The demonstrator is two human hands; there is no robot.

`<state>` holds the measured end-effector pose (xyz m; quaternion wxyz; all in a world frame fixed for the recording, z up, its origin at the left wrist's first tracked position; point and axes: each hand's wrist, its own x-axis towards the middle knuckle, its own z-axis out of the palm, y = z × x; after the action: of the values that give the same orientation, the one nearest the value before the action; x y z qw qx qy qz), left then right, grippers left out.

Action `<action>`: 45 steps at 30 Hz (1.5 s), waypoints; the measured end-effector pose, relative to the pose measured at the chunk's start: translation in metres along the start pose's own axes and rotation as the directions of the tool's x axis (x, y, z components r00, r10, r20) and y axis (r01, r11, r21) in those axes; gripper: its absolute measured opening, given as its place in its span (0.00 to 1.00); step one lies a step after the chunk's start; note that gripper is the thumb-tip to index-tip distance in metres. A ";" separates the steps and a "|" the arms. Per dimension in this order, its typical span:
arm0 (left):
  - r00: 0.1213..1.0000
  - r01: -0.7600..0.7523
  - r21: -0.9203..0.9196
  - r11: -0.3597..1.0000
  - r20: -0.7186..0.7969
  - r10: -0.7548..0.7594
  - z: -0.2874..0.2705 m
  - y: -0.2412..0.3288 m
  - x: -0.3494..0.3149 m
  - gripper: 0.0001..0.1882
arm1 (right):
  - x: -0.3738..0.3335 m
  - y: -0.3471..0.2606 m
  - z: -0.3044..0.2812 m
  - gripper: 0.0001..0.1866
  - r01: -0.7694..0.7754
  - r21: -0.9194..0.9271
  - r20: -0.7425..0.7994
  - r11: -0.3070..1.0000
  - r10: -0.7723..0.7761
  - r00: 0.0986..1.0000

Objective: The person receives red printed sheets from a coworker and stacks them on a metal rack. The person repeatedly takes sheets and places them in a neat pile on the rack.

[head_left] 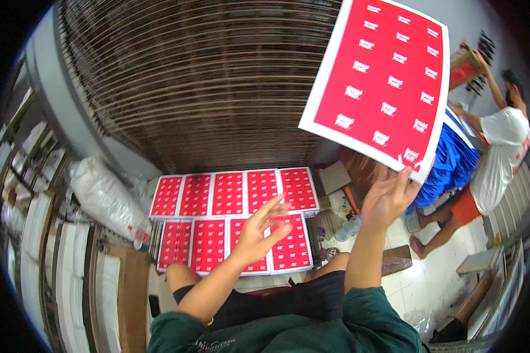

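Note:
My right hand [388, 197] is raised at the right, its fingers and thumb pinching the lower corner of a large red printed sheet [386, 76] with white borders and rows of small white marks. The sheet hangs tilted up and away from me. My left hand [262, 232] is held over the laid-out sheets, slightly blurred, with its fingers apart and nothing in it. Below it several similar red sheets [209, 244] lie side by side in two rows in front of me. My left forearm and hand hide parts of the near row.
Beyond the sheets rises a tall rack of many thin stacked shelves [200, 76]. A clear plastic-wrapped bundle [106, 194] stands at left. At right a person [500, 141] lifts a framed panel [464, 69] beside hanging blue cloth [453, 159]. A plastic bottle [348, 228] stands on the floor.

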<state>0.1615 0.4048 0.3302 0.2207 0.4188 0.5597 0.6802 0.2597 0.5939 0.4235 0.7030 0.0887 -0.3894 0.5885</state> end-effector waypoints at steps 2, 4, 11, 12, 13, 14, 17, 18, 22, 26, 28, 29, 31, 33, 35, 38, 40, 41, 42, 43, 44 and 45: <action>0.994 -0.105 -0.110 0.988 -0.021 0.103 0.001 0.031 0.008 0.33 | -0.042 0.007 0.028 0.24 -0.072 0.038 0.013 0.997 0.071 0.997; 0.974 -0.220 -0.231 0.948 -0.113 0.198 0.002 0.044 0.008 0.34 | -0.076 0.011 0.046 0.26 -0.110 0.054 0.055 0.992 0.107 0.993; 0.904 -0.366 -0.430 0.825 -0.373 0.207 -0.003 0.066 -0.008 0.35 | -0.132 0.020 0.069 0.29 -0.197 0.024 0.093 0.980 0.194 0.977; 0.885 -0.388 -0.427 0.817 -0.418 0.202 -0.002 0.069 -0.008 0.34 | -0.135 0.023 0.069 0.30 -0.195 0.025 0.087 0.980 0.192 0.977; 0.875 -0.395 -0.426 0.814 -0.444 0.192 -0.001 0.070 -0.008 0.34 | -0.137 0.024 0.071 0.30 -0.180 0.005 0.096 0.984 0.179 0.979; 0.864 -0.402 -0.426 0.810 -0.470 0.182 0.000 0.070 -0.007 0.34 | -0.140 0.025 0.074 0.30 -0.164 -0.014 0.105 0.986 0.165 0.981; 0.836 -0.430 -0.418 0.801 -0.519 0.178 0.001 0.066 -0.005 0.33 | -0.144 0.025 0.076 0.30 -0.138 -0.095 0.145 0.986 0.151 0.978; 0.826 -0.440 -0.408 0.800 -0.533 0.182 0.001 0.064 -0.005 0.33 | -0.146 0.026 0.076 0.31 -0.136 -0.121 0.160 0.983 0.154 0.975; 0.785 -0.457 -0.438 0.774 -0.607 0.121 0.004 0.060 -0.004 0.32 | -0.151 0.035 0.068 0.34 -0.096 -0.154 0.229 0.983 0.130 0.965; 0.799 -0.388 -0.550 0.740 -0.601 -0.028 -0.009 0.062 -0.008 0.30 | -0.155 0.063 -0.020 0.51 -0.107 -0.284 0.611 0.953 0.266 0.746; 0.792 -0.384 -0.558 0.736 -0.609 -0.049 -0.039 0.042 -0.028 0.28 | -0.160 0.073 -0.055 0.40 0.183 -0.462 0.761 0.868 0.282 0.585; 0.777 -0.373 -0.548 0.749 -0.626 -0.071 -0.061 0.034 -0.045 0.26 | -0.165 0.078 -0.072 0.35 0.325 -0.509 0.833 0.797 0.359 0.422; 0.729 -0.435 -0.512 0.741 -0.684 -0.045 -0.107 0.012 -0.083 0.24 | -0.185 0.084 -0.092 0.23 0.179 -0.700 0.680 0.692 0.568 0.463; 0.607 -0.406 -0.414 0.814 -0.789 -0.098 -0.150 0.001 -0.117 0.22 | -0.191 0.088 -0.147 0.17 0.075 -0.856 0.484 0.511 0.745 0.459; 0.490 -0.383 -0.327 0.864 -0.865 -0.110 -0.197 -0.018 -0.159 0.23 | -0.191 0.082 -0.208 0.14 0.216 -0.917 0.399 0.336 0.779 0.484; 0.328 -0.288 -0.217 0.933 -0.937 -0.117 -0.257 -0.049 -0.206 0.25 | -0.185 0.064 -0.302 0.14 0.359 -0.933 0.208 -0.027 0.774 0.598; 0.247 -0.233 -0.226 0.946 -0.955 -0.167 -0.291 -0.074 -0.233 0.26 | -0.190 0.050 -0.382 0.20 0.242 -0.964 0.070 -0.110 0.774 0.629; 0.250 -0.215 -0.222 0.951 -0.954 -0.167 -0.311 -0.097 -0.252 0.27 | -0.189 0.056 -0.383 0.21 0.216 -0.953 -0.022 -0.211 0.763 0.646; 0.218 -0.203 -0.236 0.950 -0.957 -0.191 -0.326 -0.119 -0.266 0.27 | -0.189 0.061 -0.385 0.22 0.192 -0.930 -0.115 -0.314 0.743 0.659; 0.186 -0.183 -0.253 0.950 -0.958 -0.219 -0.338 -0.141 -0.277 0.28 | -0.190 0.062 -0.381 0.23 0.166 -0.893 -0.211 -0.419 0.714 0.667; 0.154 -0.161 -0.274 0.948 -0.956 -0.250 -0.348 -0.162 -0.292 0.29 | -0.191 0.061 -0.366 0.26 0.232 -0.901 -0.165 -0.366 0.786 0.596; 0.100 -0.150 -0.290 0.945 -0.955 -0.278 -0.353 -0.185 -0.306 0.29 | -0.194 0.061 -0.348 0.25 0.316 -0.871 -0.145 -0.377 0.810 0.568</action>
<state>0.0113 0.0166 0.0486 -0.1180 -0.2120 0.4629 0.8526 0.3581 0.6673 0.0399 0.0549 -0.4085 -0.9032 0.1198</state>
